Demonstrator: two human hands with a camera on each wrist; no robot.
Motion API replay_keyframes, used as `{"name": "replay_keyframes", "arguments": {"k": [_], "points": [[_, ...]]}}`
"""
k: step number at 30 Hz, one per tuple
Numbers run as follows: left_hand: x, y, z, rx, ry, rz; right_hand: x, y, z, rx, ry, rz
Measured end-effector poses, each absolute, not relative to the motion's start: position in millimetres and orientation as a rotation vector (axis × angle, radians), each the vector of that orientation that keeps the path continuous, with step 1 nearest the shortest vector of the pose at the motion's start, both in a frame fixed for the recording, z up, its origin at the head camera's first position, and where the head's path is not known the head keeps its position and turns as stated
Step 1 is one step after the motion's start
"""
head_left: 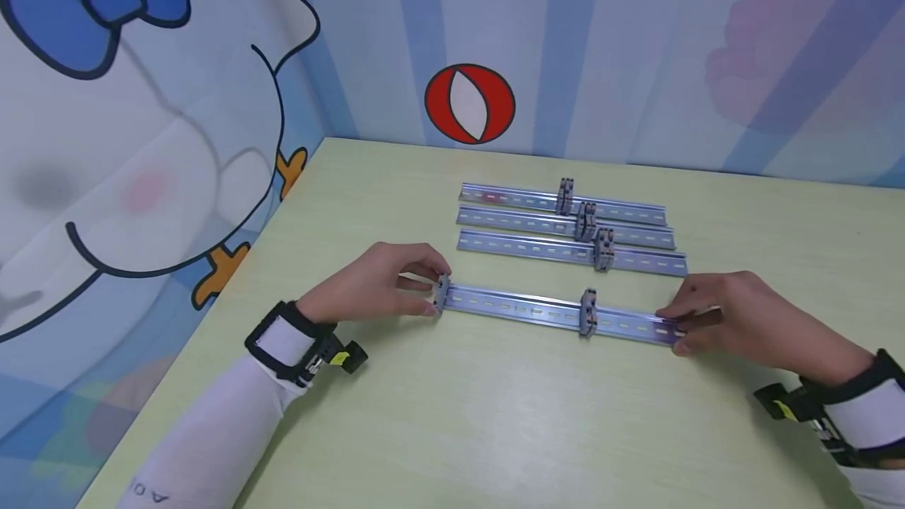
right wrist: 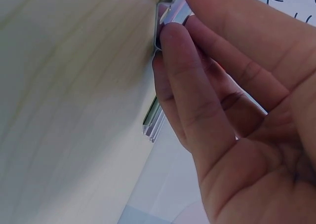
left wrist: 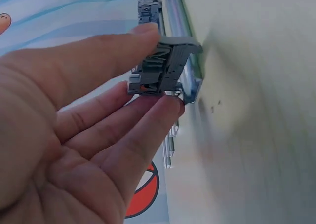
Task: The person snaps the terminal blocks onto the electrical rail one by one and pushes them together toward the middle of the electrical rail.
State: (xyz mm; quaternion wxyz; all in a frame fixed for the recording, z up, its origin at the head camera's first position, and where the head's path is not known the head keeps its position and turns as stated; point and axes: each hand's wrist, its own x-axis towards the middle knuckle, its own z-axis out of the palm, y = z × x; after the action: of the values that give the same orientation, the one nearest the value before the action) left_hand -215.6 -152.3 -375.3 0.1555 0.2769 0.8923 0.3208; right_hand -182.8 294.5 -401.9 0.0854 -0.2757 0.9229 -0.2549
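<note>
A slotted metal DIN rail [head_left: 516, 305] lies across the table in front of me. At its left end my left hand [head_left: 382, 283] pinches a small grey terminal block [head_left: 441, 294] between thumb and fingers. In the left wrist view that block [left wrist: 165, 66] sits against the rail's end; whether it is clipped on, I cannot tell. My right hand [head_left: 742, 324] grips the opposite end of the rail, thumb and fingertips on its two edges. Another grey block [head_left: 588, 313] stands upright on the rail, right of its middle.
Behind lie three similar rails, roughly parallel: a near one [head_left: 523, 244], a middle one [head_left: 516, 220] and a far one [head_left: 516, 197]. Each carries an upright grey block cluster. A patterned wall [head_left: 636, 61] borders the pale table [head_left: 495, 430] at the back and left.
</note>
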Motion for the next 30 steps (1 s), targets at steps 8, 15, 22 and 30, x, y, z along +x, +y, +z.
{"name": "replay_keyframes", "arguments": {"k": [8,15,22,30], "points": [[-210.1,-144.7,-376.6,0.832,2.684,0.715,-183.2,293.1,-402.2,-0.834,2.769,-0.73],[-205.6,-141.3,-377.6,0.792,2.751,0.666,-183.3,291.6,-402.7,-0.837,2.77,-0.724],[-204.8,-140.0,-381.2,0.796,2.801,0.67,-182.9,290.2,-401.7,-0.844,2.779,-0.725],[-207.5,-138.3,-381.4,0.827,2.813,0.656,-181.9,293.3,-401.8,-0.855,2.807,-0.725]]}}
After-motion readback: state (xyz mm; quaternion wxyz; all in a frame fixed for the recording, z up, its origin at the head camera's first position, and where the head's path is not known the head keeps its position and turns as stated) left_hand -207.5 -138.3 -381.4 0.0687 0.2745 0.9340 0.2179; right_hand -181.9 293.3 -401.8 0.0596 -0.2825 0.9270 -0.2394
